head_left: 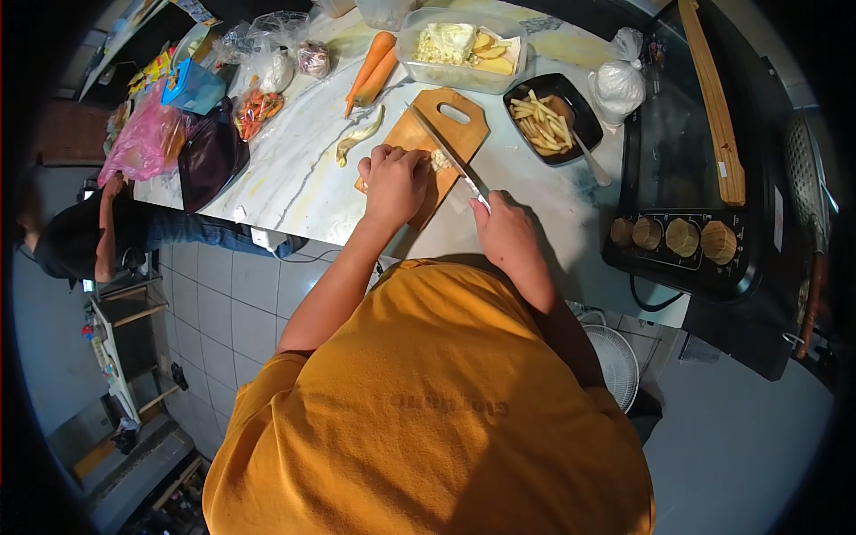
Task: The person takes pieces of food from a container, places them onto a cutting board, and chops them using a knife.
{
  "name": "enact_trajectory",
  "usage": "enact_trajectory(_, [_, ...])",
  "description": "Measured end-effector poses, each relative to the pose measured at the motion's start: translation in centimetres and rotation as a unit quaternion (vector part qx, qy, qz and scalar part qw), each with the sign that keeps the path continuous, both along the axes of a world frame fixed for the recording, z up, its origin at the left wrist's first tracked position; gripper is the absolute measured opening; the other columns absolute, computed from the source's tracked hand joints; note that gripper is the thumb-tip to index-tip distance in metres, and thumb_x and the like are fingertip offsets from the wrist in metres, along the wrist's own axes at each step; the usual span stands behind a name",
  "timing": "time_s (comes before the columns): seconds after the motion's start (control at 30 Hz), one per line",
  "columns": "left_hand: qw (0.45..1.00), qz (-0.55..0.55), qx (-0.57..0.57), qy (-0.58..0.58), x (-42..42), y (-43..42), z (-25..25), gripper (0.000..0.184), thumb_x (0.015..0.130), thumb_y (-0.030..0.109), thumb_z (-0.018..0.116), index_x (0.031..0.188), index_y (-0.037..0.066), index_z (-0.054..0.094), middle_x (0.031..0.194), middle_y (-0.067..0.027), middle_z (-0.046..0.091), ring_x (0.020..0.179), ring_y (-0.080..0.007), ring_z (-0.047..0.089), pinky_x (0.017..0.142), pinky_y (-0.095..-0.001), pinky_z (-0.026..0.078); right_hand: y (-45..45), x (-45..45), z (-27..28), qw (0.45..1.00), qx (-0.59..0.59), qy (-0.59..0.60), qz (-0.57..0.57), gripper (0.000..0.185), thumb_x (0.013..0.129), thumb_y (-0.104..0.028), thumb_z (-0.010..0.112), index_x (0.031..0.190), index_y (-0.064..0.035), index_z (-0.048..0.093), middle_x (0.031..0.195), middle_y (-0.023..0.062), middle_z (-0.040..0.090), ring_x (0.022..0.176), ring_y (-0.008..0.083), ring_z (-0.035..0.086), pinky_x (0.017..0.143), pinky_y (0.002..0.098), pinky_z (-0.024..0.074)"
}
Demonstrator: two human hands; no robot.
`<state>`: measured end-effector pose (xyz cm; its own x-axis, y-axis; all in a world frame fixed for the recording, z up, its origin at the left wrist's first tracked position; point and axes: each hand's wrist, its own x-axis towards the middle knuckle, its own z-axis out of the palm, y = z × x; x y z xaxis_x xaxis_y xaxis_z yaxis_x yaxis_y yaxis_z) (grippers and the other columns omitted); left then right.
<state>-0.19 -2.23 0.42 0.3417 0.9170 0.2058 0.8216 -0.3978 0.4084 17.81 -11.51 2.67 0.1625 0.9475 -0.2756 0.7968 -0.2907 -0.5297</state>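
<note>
Your left hand has its fingers bent together over the wooden cutting board; what they press, I cannot tell. Your right hand grips the handle of the knife, its blade slanting across the board beside pale chopped pieces. The board lies on the marbled countertop, lower end near the front edge. Rightward, a black bowl and an electric griddle limit your room; leftward is wider, with tiled floor and another person past the edge.
</note>
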Motion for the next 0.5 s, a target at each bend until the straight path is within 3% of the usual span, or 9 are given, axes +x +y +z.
enact_trajectory(0.27, [0.999, 0.011, -0.035, 0.001, 0.9, -0.3, 1.4, 0.034, 0.077, 0.02, 0.067, 0.109, 0.011, 0.072, 0.097, -0.0048, 0.069, 0.108, -0.0279, 0.055, 0.09, -0.0456, 0.033, 0.0, 0.9, 0.1, 0.999, 0.041, -0.004, -0.019, 0.039, 0.101, -0.039, 0.047, 0.097, -0.0008, 0.056, 0.084, 0.0276, 0.067, 0.083, 0.0495, 0.064, 0.077, 0.0567, 0.049])
enact_trajectory(0.37, [1.0, 0.006, -0.019, -0.002, 1.3, -0.3, 1.7, 0.036, 0.077, 0.023, 0.067, 0.111, 0.008, 0.069, 0.107, -0.0107, 0.065, 0.11, -0.0303, 0.052, 0.093, -0.0463, 0.033, -0.1, 1.0, 0.6, 0.999, 0.028, 0.003, -0.025, 0.04, 0.101, -0.039, 0.047, 0.097, -0.0006, 0.056, 0.084, 0.0279, 0.067, 0.083, 0.0496, 0.064, 0.077, 0.0565, 0.0491])
enact_trajectory(0.5, [0.999, -0.038, 0.009, -0.035, 1.9, -0.2, 1.4, 0.047, 0.08, 0.026, 0.072, 0.119, 0.001, 0.063, 0.116, -0.0177, 0.06, 0.109, -0.0352, 0.056, 0.094, -0.0452, 0.044, -0.4, 1.4, 0.1, 0.999, 0.036, 0.003, -0.027, 0.04, 0.101, -0.04, 0.047, 0.098, -0.0002, 0.056, 0.084, 0.0282, 0.067, 0.083, 0.0499, 0.064, 0.077, 0.0563, 0.0492])
